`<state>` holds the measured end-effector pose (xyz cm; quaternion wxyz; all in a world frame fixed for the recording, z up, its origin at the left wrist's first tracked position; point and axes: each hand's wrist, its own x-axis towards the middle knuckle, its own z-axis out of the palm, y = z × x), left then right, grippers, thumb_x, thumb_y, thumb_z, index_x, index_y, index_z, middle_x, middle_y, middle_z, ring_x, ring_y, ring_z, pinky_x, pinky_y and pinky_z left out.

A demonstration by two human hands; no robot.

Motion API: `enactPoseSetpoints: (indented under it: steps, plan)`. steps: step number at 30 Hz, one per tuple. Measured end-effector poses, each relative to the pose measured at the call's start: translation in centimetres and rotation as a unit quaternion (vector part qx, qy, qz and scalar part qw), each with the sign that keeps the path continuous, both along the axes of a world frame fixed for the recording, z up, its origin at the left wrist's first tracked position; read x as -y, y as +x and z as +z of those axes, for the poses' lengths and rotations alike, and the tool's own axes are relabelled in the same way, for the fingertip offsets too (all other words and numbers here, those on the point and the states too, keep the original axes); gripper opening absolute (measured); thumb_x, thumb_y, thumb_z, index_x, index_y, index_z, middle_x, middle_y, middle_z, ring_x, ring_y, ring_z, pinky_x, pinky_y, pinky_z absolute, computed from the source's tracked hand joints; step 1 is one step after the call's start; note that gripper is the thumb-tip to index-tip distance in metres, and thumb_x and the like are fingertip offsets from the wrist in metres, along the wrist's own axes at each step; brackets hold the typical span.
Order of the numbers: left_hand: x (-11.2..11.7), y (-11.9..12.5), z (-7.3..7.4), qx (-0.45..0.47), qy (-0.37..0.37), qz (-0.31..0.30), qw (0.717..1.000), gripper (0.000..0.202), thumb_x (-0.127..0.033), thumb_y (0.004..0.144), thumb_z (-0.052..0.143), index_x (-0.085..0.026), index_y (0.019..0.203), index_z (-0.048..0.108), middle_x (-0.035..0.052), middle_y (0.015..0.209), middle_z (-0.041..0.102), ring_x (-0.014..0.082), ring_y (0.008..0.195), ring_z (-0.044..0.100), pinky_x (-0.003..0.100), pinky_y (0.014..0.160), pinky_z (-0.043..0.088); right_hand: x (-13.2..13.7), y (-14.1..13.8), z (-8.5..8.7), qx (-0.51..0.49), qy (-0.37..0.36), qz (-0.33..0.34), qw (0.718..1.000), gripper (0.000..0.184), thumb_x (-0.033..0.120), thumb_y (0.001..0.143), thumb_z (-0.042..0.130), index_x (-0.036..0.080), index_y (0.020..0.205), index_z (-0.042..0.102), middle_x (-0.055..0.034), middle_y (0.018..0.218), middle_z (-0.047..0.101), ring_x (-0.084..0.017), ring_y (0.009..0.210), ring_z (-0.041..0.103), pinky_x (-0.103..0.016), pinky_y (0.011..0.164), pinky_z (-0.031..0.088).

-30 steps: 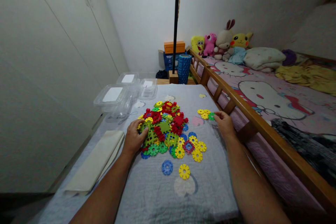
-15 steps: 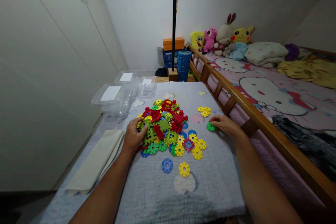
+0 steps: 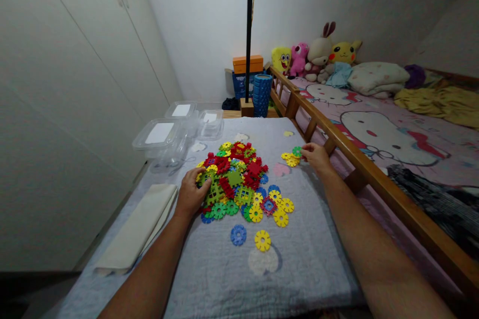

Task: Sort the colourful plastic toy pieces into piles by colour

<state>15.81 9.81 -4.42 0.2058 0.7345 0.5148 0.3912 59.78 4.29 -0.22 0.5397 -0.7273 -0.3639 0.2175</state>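
My right hand (image 3: 316, 157) pinches a green notched disc (image 3: 297, 151) by its edge. The disc is at the far side of a small group of yellow notched discs (image 3: 292, 161); I cannot tell whether it touches them. My left hand (image 3: 193, 190) rests against the left side of a heap of plastic building pieces (image 3: 235, 178), its thumb apart from the fingers and nothing gripped. Red and lime square pieces lie in the heap among green, yellow and blue discs. Nearer to me, a blue disc (image 3: 238, 235) and a yellow disc (image 3: 262, 240) lie separately on the cloth.
Clear plastic containers (image 3: 157, 140) with white labels stand at the back left. A folded cream cloth (image 3: 136, 229) lies left of my left forearm. Along the right runs the bed's wooden rail (image 3: 337, 142). Behind the table rise a black pole (image 3: 249, 35) and a blue roller (image 3: 262, 95).
My right hand has carried the green disc away from me, up to the small yellow group. My left hand has stayed at the heap.
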Motion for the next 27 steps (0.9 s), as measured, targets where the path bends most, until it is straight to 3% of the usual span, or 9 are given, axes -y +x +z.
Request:
enactPoseSetpoints:
  steps: [6, 11, 14, 18, 23, 27]
  plan:
    - [0.0, 0.1, 0.0, 0.004, 0.005, 0.002, 1.0, 0.032, -0.043, 0.082, 0.06, -0.023, 0.106, 0.063, 0.0084, 0.116, 0.066, 0.0279, 0.114, 0.061, 0.044, 0.105, 0.047, -6.3, 0.8, -0.8, 0.036, -0.027, -0.037, 0.998, 0.018, 0.021, 0.062, 0.072, 0.02, 0.07, 0.055, 0.0035, 0.059, 0.057, -0.012, 0.054, 0.056, -0.021, 0.048, 0.04]
    - [0.0, 0.0, 0.0, 0.005, 0.007, -0.004, 1.0, 0.032, -0.043, 0.083, 0.06, -0.023, 0.107, 0.063, 0.0082, 0.115, 0.066, 0.0279, 0.114, 0.061, 0.045, 0.105, 0.047, -7.3, 0.2, 0.3, 0.014, -0.043, -0.021, 0.999, 0.021, 0.023, 0.062, 0.074, 0.019, 0.073, 0.057, 0.0028, 0.059, 0.057, -0.012, 0.054, 0.055, -0.021, 0.049, 0.04]
    - [0.0, 0.0, -0.1, 0.005, 0.003, -0.008, 1.0, 0.033, -0.043, 0.083, 0.059, -0.023, 0.109, 0.062, 0.0089, 0.116, 0.065, 0.0285, 0.115, 0.06, 0.046, 0.106, 0.046, -5.0, -0.3, 1.7, 0.003, -0.071, 0.044, 0.996, 0.02, 0.025, 0.063, 0.074, 0.018, 0.076, 0.061, 0.001, 0.062, 0.06, -0.012, 0.056, 0.055, -0.022, 0.053, 0.042]
    - [-0.1, -0.1, -0.1, 0.002, -0.001, -0.007, 1.0, 0.035, -0.044, 0.083, 0.059, -0.022, 0.109, 0.062, 0.01, 0.117, 0.064, 0.0294, 0.116, 0.059, 0.047, 0.106, 0.045, 0.7, -0.5, 2.5, 0.011, -0.129, 0.144, 0.981, 0.018, 0.028, 0.064, 0.07, 0.016, 0.077, 0.067, -0.0002, 0.064, 0.063, -0.012, 0.058, 0.053, -0.023, 0.054, 0.039]
    - [0.0, 0.0, 0.0, -0.002, -0.001, -0.008, 1.0, 0.034, -0.044, 0.083, 0.059, -0.023, 0.109, 0.062, 0.0094, 0.118, 0.064, 0.0288, 0.117, 0.059, 0.046, 0.108, 0.044, 7.6, -0.8, 1.2, 0.035, -0.162, 0.243, 0.956, 0.021, 0.033, 0.067, 0.065, 0.016, 0.077, 0.07, -0.0008, 0.069, 0.063, -0.013, 0.062, 0.052, -0.025, 0.058, 0.038]
    - [0.0, 0.0, 0.1, -0.006, 0.002, -0.001, 1.0, 0.035, -0.046, 0.082, 0.058, -0.022, 0.108, 0.063, 0.0091, 0.117, 0.065, 0.0289, 0.116, 0.06, 0.046, 0.107, 0.045, 10.1, -1.5, -0.3, 0.067, -0.17, 0.256, 0.949, 0.017, 0.031, 0.069, 0.063, 0.016, 0.074, 0.068, -0.0021, 0.068, 0.063, -0.014, 0.062, 0.052, -0.026, 0.058, 0.037]
